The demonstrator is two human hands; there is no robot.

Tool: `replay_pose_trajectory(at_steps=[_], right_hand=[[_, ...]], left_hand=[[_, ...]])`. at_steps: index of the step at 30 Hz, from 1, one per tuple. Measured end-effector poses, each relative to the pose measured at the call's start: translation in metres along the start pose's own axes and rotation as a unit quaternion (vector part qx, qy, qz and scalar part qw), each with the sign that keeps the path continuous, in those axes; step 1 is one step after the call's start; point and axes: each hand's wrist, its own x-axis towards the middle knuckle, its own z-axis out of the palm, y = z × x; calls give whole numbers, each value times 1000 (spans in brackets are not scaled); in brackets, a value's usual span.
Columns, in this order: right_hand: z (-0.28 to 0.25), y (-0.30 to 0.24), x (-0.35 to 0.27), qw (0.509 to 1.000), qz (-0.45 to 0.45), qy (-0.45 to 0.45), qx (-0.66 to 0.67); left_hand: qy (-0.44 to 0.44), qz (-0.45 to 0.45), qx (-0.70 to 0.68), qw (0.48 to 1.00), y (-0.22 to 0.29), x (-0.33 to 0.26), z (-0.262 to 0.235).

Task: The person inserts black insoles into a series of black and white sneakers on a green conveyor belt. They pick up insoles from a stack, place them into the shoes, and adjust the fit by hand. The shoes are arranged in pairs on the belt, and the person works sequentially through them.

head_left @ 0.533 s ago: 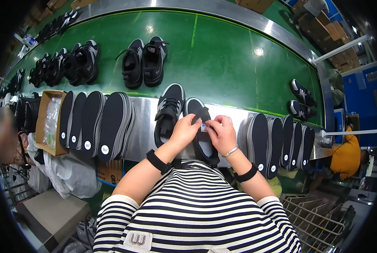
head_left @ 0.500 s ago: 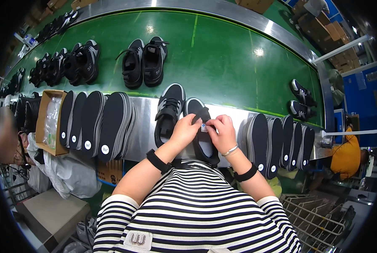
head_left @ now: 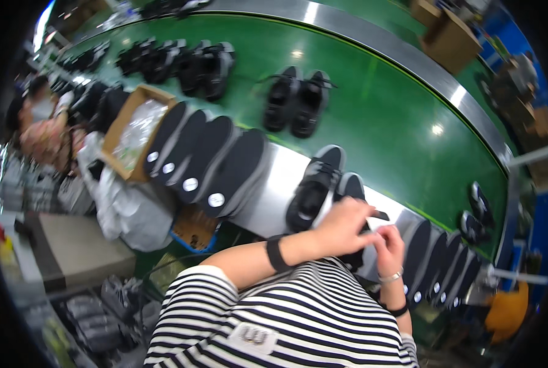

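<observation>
Two black sneakers with grey toes stand on the metal strip in front of me. My left hand (head_left: 346, 227) lies over the right-hand sneaker (head_left: 351, 186), its fingers closed on it; a black tip of tongue or strap sticks out past them. Close by, my right hand (head_left: 388, 251) has thumb and fingertips pinched together below a small white patch (head_left: 378, 224). Blur hides what that pinch holds. The left-hand sneaker (head_left: 314, 190) stands untouched. My left hand and forearm cover most of the right-hand sneaker's opening.
Stacked black insoles (head_left: 232, 165) stand left of the shoes, more insoles (head_left: 433, 260) right. An open carton (head_left: 109, 145) holds clear plastic. Other sneakers (head_left: 295, 104) stand on the green surface (head_left: 384, 141). A person (head_left: 44, 138) is at far left, an orange-clothed person (head_left: 508, 310) at right.
The view has turned, so the scene sits tilted and further right. Both hands remain at the right-hand sneaker; a white patch now shows between them, and my left hand covers more of the shoe.
</observation>
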Motion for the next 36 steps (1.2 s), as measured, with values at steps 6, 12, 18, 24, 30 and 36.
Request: replay_pose_trajectory(at_steps=[6,12,18,24,30,36], right_hand=[[5,11,-3,998,27,20,48],[-15,54,-10,975,209,-37,72],[9,81,-2,983,144,-108,-38],[15,90,0,986,116,-32,-114],[15,83,7,985,123,-58,-106],[-8,32,4,943,105,-81,-305]], left_hand=[[4,-12,35,999,-35,-26,-57],[422,-156,286,846,-95,-60,-261],[484,-260,535,642,-158,-129,-335],[286,-225,254,896,-65,-75,-197],[123,-290,430,846,-68,-82,-147],[299,-235,225,897,-37,-67,-138]])
